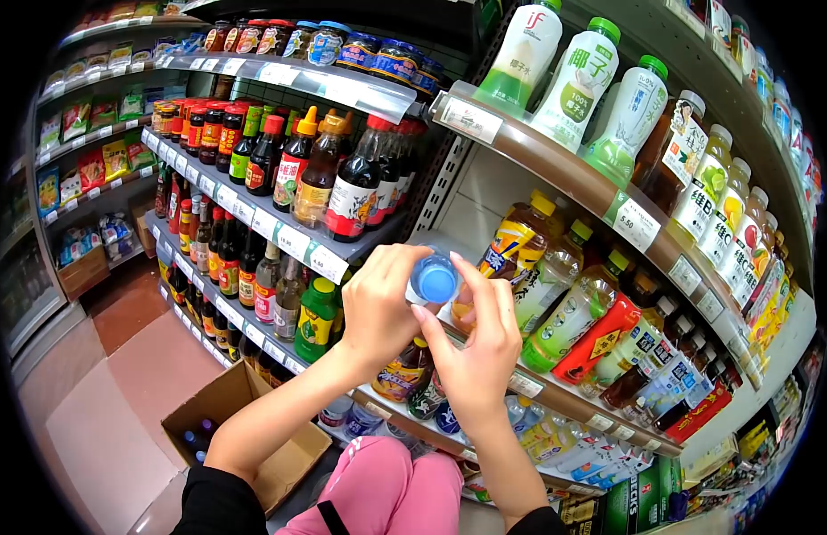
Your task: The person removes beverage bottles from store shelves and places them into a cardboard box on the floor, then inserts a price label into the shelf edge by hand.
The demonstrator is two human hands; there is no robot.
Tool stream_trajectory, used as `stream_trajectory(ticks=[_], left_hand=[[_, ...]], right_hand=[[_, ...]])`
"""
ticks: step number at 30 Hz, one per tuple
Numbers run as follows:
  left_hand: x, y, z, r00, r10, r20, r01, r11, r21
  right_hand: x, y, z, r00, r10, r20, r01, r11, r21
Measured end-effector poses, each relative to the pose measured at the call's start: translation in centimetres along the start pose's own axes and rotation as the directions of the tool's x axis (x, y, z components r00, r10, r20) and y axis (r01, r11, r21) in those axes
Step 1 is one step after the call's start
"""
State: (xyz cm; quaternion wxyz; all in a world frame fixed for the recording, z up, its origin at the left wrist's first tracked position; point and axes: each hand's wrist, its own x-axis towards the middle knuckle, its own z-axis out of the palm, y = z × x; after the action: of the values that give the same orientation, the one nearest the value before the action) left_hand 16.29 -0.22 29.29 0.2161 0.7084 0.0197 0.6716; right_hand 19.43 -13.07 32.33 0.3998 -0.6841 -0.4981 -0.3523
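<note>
A clear plastic bottle with a blue cap (pixel 436 283) is held up in front of the shelves, seen almost straight down from the cap end. My left hand (pixel 379 299) wraps round its left side. On its right side, the thumb and fingers of my right hand (pixel 481 343) are pressed against it. Most of the bottle's body is hidden below the cap and behind my hands. Just beyond it, a yellow-capped drink bottle (pixel 518 234) stands on the middle drinks shelf, beside several others lined up to the right.
An open cardboard box (pixel 293 456) on the floor at left holds a few bottles with dark blue caps. Sauce bottles (pixel 353 183) line the left shelves. Above right, a brown shelf edge (pixel 556 165) juts out under coconut drink bottles (pixel 576 85).
</note>
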Motion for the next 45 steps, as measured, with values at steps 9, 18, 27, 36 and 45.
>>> stream_trajectory(ticks=[9,18,27,36,45], left_hand=[[-2.4,1.3,-1.2,1.000,0.007,-0.030,-0.007,1.000,-0.004],[-4.0,-0.1,0.5,0.984,-0.162,0.078,0.161,0.987,0.014],[-3.0,1.3,-1.3,0.996,0.011,-0.087,-0.010,1.000,0.003],[-4.6,3.7,-10.0,0.989,-0.084,0.122,0.071,0.992,0.104],[-9.5,0.1,-14.8,0.775,-0.453,0.441,0.417,0.891,0.182]], right_hand=[[0.0,-1.5,0.1,0.998,0.062,0.002,-0.062,0.993,0.102],[0.1,-1.5,-0.7,0.997,0.064,0.031,-0.068,0.985,0.160],[-0.1,-3.5,-3.3,0.992,-0.128,-0.002,0.126,0.968,0.217],[-0.8,-6.9,-4.1,0.983,-0.138,0.120,0.083,0.923,0.376],[-4.0,-3.7,6.3,0.863,0.194,0.466,-0.450,0.713,0.537]])
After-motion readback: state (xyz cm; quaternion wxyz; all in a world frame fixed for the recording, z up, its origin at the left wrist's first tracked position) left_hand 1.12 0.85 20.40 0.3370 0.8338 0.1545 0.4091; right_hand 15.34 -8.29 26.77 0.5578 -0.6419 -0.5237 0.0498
